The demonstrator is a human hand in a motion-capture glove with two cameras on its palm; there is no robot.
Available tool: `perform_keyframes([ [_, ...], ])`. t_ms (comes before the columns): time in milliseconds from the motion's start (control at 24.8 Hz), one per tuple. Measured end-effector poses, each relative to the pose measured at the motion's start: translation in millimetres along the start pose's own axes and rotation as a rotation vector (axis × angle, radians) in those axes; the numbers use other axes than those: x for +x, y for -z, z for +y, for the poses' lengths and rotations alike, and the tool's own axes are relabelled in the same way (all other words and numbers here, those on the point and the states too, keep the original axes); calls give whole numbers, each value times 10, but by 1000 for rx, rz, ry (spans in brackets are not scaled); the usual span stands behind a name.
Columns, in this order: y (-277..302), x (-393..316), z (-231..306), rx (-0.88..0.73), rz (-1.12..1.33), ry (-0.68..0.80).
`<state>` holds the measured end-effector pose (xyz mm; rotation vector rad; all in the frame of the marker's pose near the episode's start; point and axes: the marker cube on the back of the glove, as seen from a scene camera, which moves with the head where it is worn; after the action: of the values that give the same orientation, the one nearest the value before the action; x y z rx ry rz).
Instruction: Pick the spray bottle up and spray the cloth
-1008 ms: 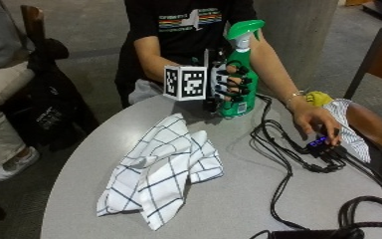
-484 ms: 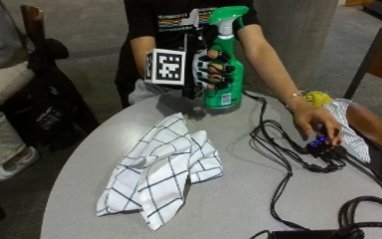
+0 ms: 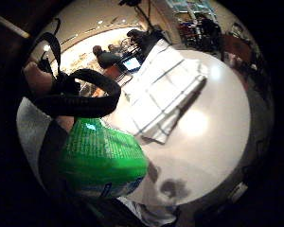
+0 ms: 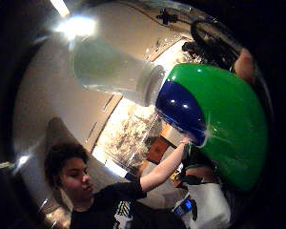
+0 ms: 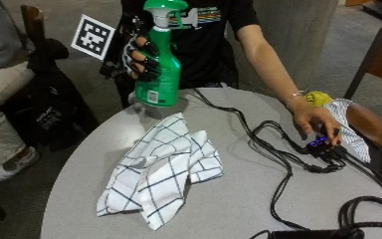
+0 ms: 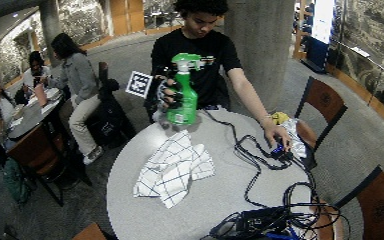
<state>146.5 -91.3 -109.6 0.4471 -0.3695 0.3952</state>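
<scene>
nothing legible here. the green plastic spray bottle [image 5: 158,64] i'm gripping in my gloved right hand [image 5: 141,59] has a white label low on its body, but the print is too small to read. my black t-shirt [image 5: 207,42] has coloured stripes, no readable words.

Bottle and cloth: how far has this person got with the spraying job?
Done: the bottle is picked up. The gloved right hand has its grip round the middle of the bottle, which is upright and clear of the table. In hand: it is held above the table's far edge, just beyond the cloth. Left: aiming the nozzle at the cloth and spraying. No mist or wet patch shows yet.
</scene>
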Motion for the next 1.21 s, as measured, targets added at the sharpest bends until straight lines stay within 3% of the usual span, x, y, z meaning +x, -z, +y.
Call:
perform_keyframes([
  [443,686,460,-299,-37,390,-160],
  [1209,789,873,-682,-388,889,-320],
])
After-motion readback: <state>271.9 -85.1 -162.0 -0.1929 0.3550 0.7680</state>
